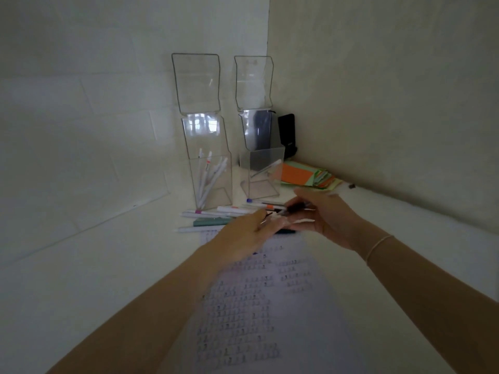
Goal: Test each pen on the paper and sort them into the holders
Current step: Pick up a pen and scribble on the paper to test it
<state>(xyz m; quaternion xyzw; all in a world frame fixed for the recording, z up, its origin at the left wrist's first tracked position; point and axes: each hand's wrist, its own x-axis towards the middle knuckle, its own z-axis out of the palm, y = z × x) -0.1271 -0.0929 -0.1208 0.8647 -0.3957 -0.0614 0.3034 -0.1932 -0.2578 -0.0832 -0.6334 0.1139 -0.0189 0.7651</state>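
Observation:
A sheet of paper [270,306] covered in rows of small pen marks lies on the white table. Beyond its far edge lie several loose pens [213,213], white and teal. My right hand [324,214] holds a dark pen [295,207] by its barrel. My left hand [243,230] pinches the near end of the same pen just above the pile. The left clear holder [210,182] contains several white pens. The right clear holder [263,174] contains one white pen leaning against its wall.
A stack of orange and green paper slips [305,175] lies right of the holders, in the corner. A black device [286,133] stands behind the right holder. Walls close in at the back and right.

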